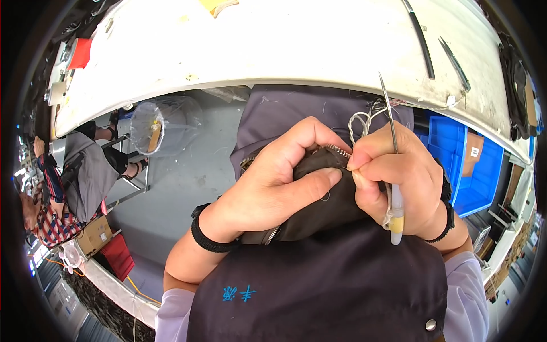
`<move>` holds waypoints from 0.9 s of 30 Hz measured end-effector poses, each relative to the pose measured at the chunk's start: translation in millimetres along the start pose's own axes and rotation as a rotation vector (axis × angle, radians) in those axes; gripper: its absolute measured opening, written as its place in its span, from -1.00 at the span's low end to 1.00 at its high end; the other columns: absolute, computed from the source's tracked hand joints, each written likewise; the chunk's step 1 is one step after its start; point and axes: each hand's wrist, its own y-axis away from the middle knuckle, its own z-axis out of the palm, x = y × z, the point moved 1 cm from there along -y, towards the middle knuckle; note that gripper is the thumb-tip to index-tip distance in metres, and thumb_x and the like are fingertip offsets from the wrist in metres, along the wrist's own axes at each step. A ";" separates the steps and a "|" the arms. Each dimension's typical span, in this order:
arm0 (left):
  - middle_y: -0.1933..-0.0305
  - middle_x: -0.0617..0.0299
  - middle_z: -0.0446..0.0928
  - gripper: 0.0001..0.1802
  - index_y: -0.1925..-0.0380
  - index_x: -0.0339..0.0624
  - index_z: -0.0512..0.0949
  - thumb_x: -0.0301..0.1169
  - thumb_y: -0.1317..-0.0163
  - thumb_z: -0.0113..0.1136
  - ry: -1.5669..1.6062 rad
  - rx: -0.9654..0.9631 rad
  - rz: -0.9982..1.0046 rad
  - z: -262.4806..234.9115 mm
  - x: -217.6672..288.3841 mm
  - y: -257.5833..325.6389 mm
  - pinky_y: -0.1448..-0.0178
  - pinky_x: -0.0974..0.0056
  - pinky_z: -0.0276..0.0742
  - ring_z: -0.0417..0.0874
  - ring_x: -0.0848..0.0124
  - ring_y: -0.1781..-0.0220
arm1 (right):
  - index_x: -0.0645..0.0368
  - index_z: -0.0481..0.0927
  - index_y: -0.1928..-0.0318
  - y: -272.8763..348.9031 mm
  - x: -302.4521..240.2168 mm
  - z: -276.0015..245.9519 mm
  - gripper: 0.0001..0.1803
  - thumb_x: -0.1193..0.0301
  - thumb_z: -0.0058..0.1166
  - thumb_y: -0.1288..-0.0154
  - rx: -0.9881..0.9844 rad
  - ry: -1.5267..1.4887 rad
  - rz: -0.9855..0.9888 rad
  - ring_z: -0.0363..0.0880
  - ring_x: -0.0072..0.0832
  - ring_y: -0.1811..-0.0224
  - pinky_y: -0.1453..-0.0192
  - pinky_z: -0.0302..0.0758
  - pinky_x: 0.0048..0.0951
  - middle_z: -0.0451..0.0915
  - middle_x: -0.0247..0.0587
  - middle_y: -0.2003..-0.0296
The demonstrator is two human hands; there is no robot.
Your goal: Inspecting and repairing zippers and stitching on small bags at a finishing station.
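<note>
Apron writing: on the front of our dark apron point(319, 285) we see two blue characters point(239, 293), set side by side near the left edge.
Crate label: in the blue crate point(476, 196) to our right stands a brown cardboard piece point(473, 162) with a small white label point(475, 152), its print too tiny for us to read.
Box label: a cardboard box point(94, 236) at the left bears a pale patch that we cannot make out.
Brown piece: we have a dark brown fabric piece point(325, 221) in front of our apron, below the table point(285, 45) edge. It looks matt, soft and bunched, with metal zip teeth point(338, 150) curving along its far edge and more teeth at its near edge.
Left hand: our left hand point(268, 185) grips the piece, thumb flat on top, index finger bent over the far side.
Right hand: our right hand point(407, 171) presses thumb and index tips together at the end of the far teeth; we cannot tell what lies between them. Its other fingers curl around a pointed tool point(397, 199) with a translucent, yellow-banded handle, the metal tip aimed tableward.
Cord: a pale twisted cord point(364, 121) loops just beyond the pinch.
</note>
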 end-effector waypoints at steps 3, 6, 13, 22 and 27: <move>0.03 0.27 0.45 -0.69 0.00 -0.23 0.35 -0.60 -0.25 0.08 -0.063 -0.030 -0.037 -1.4 2.2 0.3 -0.14 0.39 0.35 0.44 0.54 -0.03 | 0.23 0.44 0.41 2.4 -1.6 3.0 -0.73 0.77 0.14 0.15 0.139 -0.027 0.035 0.52 -0.40 0.48 0.49 0.42 -0.47 0.53 -0.17 0.43; 0.02 0.24 0.43 -0.66 0.00 -0.24 0.37 -0.61 -0.22 0.11 -0.185 0.059 0.152 2.4 0.7 1.1 -0.16 0.37 0.35 0.45 0.51 -0.04 | 0.18 0.40 0.29 6.1 -2.0 -3.8 -0.85 0.64 0.10 -0.21 0.009 -0.176 0.155 0.49 -0.45 0.47 0.40 0.45 -0.48 0.55 -0.14 0.35; 0.02 0.23 0.42 -0.67 0.02 -0.25 0.41 -0.61 -0.19 0.14 -0.199 0.091 0.081 -4.5 -2.3 -2.0 -0.20 0.34 0.35 0.45 0.48 -0.07 | 0.20 0.42 0.32 9.7 -5.2 -9.7 -0.81 0.69 0.11 -0.10 -0.006 -0.329 0.210 0.53 -0.45 0.42 0.36 0.49 -0.49 0.55 -0.12 0.38; 0.02 0.22 0.43 -0.66 0.02 -0.24 0.41 -0.59 -0.18 0.15 -0.213 0.103 0.087 -3.6 0.8 -0.5 -0.25 0.31 0.29 0.45 0.45 -0.08 | 0.22 0.40 0.22 14.7 -5.3 -24.0 -0.79 0.75 0.02 -0.19 0.130 -0.581 0.410 0.51 -0.54 0.25 0.20 0.49 -0.55 0.53 -0.12 0.28; 0.15 0.29 0.48 -0.69 0.11 -0.25 0.47 -0.59 -0.13 0.26 -0.258 0.065 0.105 -11.8 6.8 10.0 0.00 0.39 0.39 0.48 0.51 0.10 | 0.20 0.40 0.21 20.5 2.2 -52.4 -0.87 0.59 0.07 -0.30 0.258 -0.496 0.455 0.47 -0.56 0.25 0.10 0.42 -0.54 0.54 -0.11 0.26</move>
